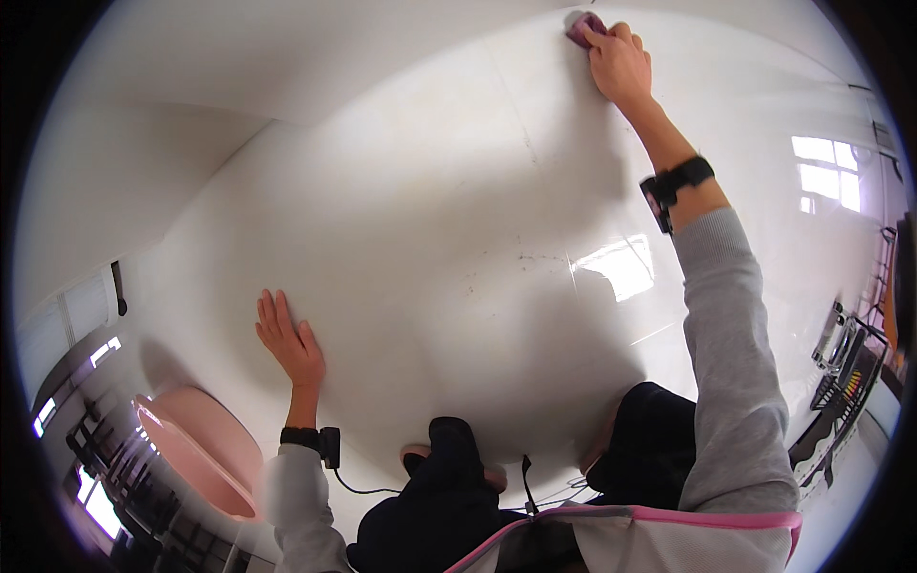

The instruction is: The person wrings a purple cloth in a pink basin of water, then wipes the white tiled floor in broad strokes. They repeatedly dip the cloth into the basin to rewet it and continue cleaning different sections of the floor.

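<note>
Far ahead at the top of the view, my right hand (622, 66) grips a crumpled purple cloth (587, 30). The cloth is pressed to a glossy, pale tiled surface (401, 193), close to where that surface seems to meet a white wall. My left hand (292, 340) lies flat on the pale surface, palm down, with the thumb apart from the fingers. It holds nothing. Dark specks and smudges (526, 256) mark the surface between my two hands. A pink plastic basin (204, 448) stands to the left, near my left forearm.
A white wall panel (179, 143) borders the upper left. My legs in dark trousers (430, 494) are bent below, with a cable (365, 491) running from the left wrist device. A dark rack (845, 387) holding small items stands at the right edge.
</note>
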Action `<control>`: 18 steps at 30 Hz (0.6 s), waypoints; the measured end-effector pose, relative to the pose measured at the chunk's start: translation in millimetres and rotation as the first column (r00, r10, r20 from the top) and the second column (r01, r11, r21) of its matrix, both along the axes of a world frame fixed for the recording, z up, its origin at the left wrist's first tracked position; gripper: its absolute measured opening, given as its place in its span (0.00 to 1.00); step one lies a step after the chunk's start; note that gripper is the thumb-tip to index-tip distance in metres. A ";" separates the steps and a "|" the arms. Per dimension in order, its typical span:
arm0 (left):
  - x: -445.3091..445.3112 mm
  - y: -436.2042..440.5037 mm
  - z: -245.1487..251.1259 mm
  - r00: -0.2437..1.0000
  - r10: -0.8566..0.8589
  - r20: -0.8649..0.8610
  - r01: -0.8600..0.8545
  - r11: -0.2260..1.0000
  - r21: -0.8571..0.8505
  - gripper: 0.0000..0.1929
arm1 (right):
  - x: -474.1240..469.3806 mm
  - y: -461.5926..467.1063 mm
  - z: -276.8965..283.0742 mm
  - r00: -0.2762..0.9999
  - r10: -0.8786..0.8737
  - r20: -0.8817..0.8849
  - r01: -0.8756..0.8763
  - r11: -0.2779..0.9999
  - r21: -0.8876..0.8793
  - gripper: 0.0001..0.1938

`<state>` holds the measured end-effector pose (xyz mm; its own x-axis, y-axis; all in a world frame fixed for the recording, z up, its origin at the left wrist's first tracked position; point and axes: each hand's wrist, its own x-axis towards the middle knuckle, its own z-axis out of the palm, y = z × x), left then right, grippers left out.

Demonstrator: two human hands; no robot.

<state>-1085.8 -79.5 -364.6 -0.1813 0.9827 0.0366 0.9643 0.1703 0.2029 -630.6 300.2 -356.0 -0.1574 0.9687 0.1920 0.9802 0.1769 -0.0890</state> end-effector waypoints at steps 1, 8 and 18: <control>-0.4 0.4 -0.1 1.000 0.011 -0.001 -0.011 1.000 -0.001 0.28 | 3.4 -2.2 -4.4 1.000 -0.015 0.000 0.015 1.000 0.012 0.19; -3.0 0.5 1.7 1.000 0.009 0.010 -0.009 1.000 0.017 0.28 | 102.5 -24.7 -26.7 0.905 0.004 -0.425 -0.043 0.996 -0.083 0.21; -1.6 1.0 1.6 1.000 -0.015 -0.021 0.015 1.000 0.018 0.28 | 53.5 42.8 -43.0 0.993 -0.075 -0.094 0.090 0.981 0.170 0.24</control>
<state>-1087.4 -78.5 -363.0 -0.1656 0.9845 0.0584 0.9707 0.1523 0.1860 -577.1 343.0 -399.0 -0.0540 0.9284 0.3676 0.9820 0.1161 -0.1491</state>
